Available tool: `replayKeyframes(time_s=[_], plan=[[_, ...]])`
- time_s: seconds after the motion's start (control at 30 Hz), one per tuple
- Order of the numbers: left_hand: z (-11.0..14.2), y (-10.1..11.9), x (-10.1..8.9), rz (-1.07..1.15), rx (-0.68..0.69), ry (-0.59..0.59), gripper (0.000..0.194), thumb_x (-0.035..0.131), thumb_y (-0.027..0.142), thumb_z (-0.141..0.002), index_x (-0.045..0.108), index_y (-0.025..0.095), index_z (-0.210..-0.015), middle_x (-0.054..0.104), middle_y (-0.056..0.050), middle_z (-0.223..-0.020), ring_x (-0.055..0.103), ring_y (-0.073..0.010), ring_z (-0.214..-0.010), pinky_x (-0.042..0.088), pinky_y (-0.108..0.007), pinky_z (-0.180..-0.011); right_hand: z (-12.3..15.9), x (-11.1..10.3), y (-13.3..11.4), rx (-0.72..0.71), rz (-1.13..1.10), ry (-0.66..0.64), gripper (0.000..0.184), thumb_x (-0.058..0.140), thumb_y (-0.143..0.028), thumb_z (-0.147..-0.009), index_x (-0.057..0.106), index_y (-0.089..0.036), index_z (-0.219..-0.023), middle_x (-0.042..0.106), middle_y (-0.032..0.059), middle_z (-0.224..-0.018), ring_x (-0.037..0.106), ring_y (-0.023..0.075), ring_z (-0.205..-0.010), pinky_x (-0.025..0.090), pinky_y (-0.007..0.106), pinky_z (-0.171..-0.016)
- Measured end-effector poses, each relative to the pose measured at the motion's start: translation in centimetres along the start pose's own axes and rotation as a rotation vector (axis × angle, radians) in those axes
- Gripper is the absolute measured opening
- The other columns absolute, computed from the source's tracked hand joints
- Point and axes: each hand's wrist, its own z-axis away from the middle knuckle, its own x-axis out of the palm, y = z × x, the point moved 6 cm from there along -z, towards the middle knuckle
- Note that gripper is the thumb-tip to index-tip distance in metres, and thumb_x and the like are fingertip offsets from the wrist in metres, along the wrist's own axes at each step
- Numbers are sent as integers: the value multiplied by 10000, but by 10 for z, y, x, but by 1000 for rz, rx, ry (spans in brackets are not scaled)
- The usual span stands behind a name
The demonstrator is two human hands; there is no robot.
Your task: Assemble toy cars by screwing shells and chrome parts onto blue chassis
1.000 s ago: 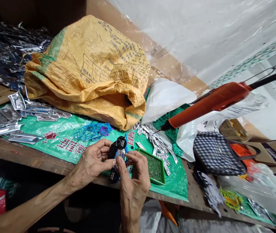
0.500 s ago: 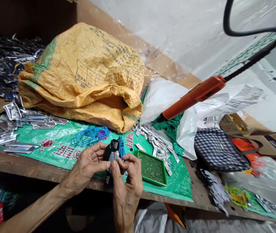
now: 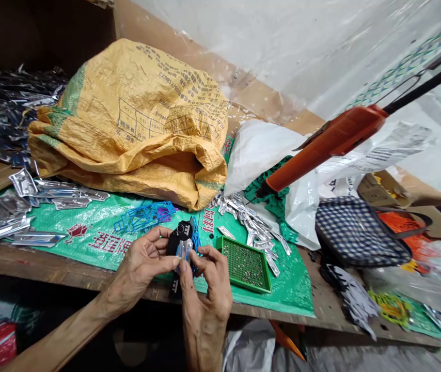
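My left hand (image 3: 145, 263) grips a small black plastic part (image 3: 178, 243) with a blue piece on it, just above the table's front edge. My right hand (image 3: 207, 281) pinches a small silvery piece against that same part, fingers pressed together. Both hands meet over the green woven sheet (image 3: 89, 227). A blue plastic frame (image 3: 143, 217) lies on the sheet just behind my left hand. A small green tray (image 3: 246, 264) full of tiny screws sits right of my right hand.
A big yellow woven sack (image 3: 135, 124) fills the table's back. An orange electric screwdriver (image 3: 321, 147) hangs over a white plastic bag (image 3: 259, 150). Silver foil packets (image 3: 15, 206) lie at left and near the tray. A checked pouch (image 3: 360, 232) and cardboard boxes sit at right.
The view shifted slightly; the hanging screwdriver swung. My hands stay together on the black part, with the right fingers working the silvery piece against it.
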Motion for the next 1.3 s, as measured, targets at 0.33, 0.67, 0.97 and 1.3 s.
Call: replayKeyframes(time_s=[0.33, 0.67, 0.97, 1.3], plan=[[-3, 5, 5, -16, 1, 29, 356, 897, 328, -719, 677, 190, -963, 761, 0, -863, 689, -128, -804, 522, -180, -732, 4, 5, -6, -30, 54, -29, 219, 627, -85, -923, 694, -184, -1106, 579, 83, -1035, 642, 152, -921, 587, 273, -754], [-30, 34, 15, -368, -151, -326, 356, 805, 322, -683, 707, 159, -984, 753, -52, -896, 665, -175, -775, 485, -259, -697, -24, -16, 27, 34, -23, -259, 489, 690, -230, -908, 587, -294, -1382, 558, 116, -1404, 586, 244, -1277, 533, 437, -1028], [-55, 28, 36, -676, -236, -590, 330, 779, 256, -608, 747, 126, -909, 572, 51, -674, 455, -119, -641, 297, -231, -570, -30, 1, 45, 227, -266, -599, 152, 722, -314, -887, 701, -249, -1023, 660, 69, -1277, 593, 224, -1285, 469, 359, -1068], [-4, 29, 21, -940, 43, -322, 473, 695, 369, -816, 551, 262, -1254, 682, 22, -1019, 605, -174, -855, 437, -248, -728, -25, 2, 51, 253, -332, -507, 138, 756, -283, -862, 738, -266, -997, 670, 40, -1175, 634, 190, -1172, 489, 295, -989]])
